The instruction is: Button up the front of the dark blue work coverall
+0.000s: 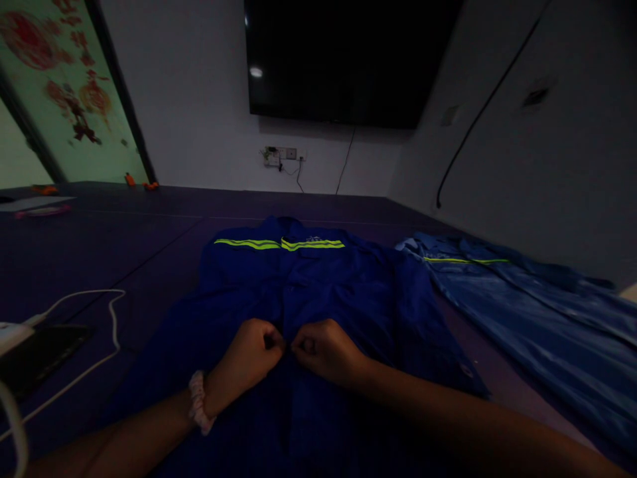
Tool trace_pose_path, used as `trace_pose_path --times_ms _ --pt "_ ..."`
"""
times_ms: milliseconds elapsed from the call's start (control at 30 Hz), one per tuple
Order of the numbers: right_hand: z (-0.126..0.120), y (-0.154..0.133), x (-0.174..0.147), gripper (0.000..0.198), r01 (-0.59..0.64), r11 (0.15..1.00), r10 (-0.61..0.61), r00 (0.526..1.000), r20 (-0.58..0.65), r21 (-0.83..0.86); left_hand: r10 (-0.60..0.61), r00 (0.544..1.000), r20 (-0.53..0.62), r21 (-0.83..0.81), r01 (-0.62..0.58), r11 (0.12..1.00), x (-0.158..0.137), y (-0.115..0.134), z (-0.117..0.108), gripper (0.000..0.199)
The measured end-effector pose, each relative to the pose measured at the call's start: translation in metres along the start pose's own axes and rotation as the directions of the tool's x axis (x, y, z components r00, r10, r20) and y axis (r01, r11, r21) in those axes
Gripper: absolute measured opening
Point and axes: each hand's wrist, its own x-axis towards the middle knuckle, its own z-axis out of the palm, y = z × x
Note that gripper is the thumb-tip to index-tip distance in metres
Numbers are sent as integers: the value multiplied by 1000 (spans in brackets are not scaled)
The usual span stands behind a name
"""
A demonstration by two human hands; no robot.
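Observation:
A dark blue work jacket (318, 279) with yellow reflective stripes across the chest lies spread on the floor, collar away from me. Over its front opening, my left hand (256, 355) is closed in a pinch on the fabric edge. A pink scrunchie (200, 403) circles that wrist. Just to the right, my right hand (326, 350) also pinches the jacket's front placket, its fingers curled. The two hands nearly meet. Whatever fastener may be between the fingertips is hidden and too dark to make out.
Another blue garment (527, 299) with a yellow stripe lies to the right by the wall. On the left are a dark phone (47, 355), a white cable (113, 318) and a white charger (14, 335). A large television (348, 60) hangs on the far wall above sockets (283, 155).

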Motion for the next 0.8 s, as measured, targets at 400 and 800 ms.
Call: trace_pose_path --times_ms 400,800 --pt "1 -3 0 7 -20 996 19 1000 -12 -81 85 996 -27 -20 -85 996 4 -8 4 17" --pt "1 0 -2 7 24 996 -26 999 -21 -89 78 997 -8 -37 -78 996 2 -5 3 17"
